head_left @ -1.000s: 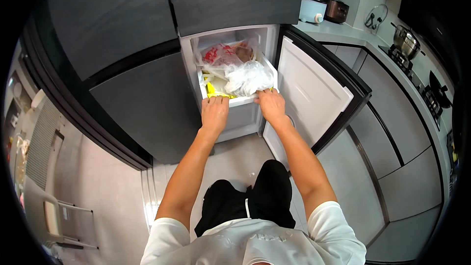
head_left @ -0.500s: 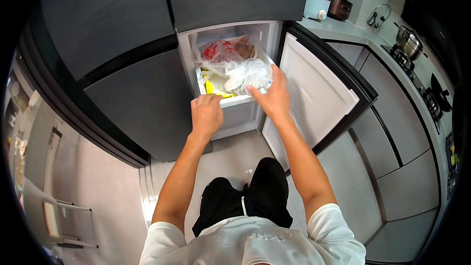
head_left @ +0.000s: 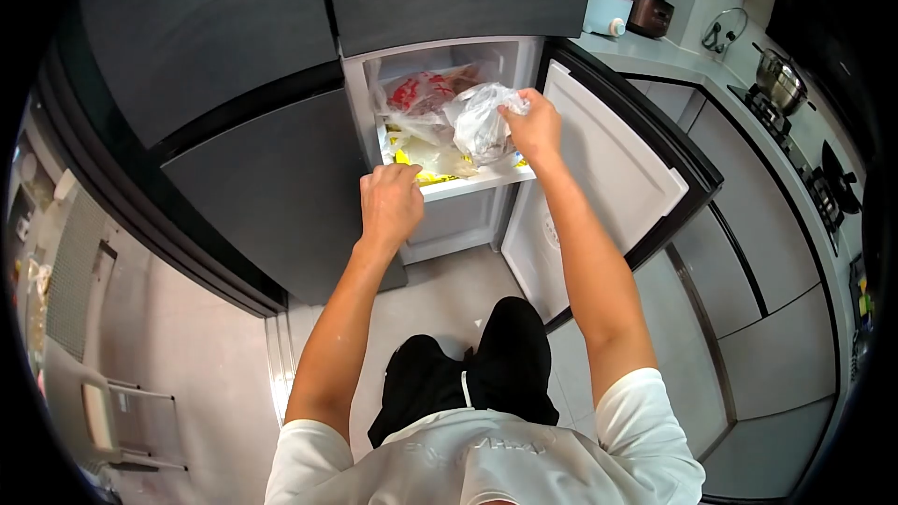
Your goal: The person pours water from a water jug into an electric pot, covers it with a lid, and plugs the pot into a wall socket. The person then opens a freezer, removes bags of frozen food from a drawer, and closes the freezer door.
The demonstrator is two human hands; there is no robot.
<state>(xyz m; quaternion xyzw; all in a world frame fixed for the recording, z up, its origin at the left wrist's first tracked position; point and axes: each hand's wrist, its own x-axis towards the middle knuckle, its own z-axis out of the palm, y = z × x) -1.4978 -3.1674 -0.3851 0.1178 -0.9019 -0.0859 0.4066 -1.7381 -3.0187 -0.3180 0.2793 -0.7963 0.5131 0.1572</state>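
Observation:
A white drawer [head_left: 449, 189] is pulled out of the refrigerator's lower right compartment. My left hand [head_left: 390, 204] has its fingers curled over the drawer's front left rim. With my right hand [head_left: 535, 128] I pinch the top of a white plastic bag [head_left: 484, 123] at the drawer's right side. What that bag contains cannot be made out. Behind it lies a clear bag with red print [head_left: 416, 92]. Pale plastic wrapping and yellow packaging [head_left: 440, 168] show at the drawer's front.
The open refrigerator door [head_left: 608, 159] stands to my right, near my right forearm. Further right runs a counter [head_left: 645, 58] with a light blue appliance [head_left: 607, 11], a brown cooker and a metal pot [head_left: 780, 80] by the stove. A chair [head_left: 98, 411] is at the lower left.
My right hand has closed on the white bag and lifted its top, bunching it upward. More yellow packaging shows beneath. My left hand stays at the drawer rim.

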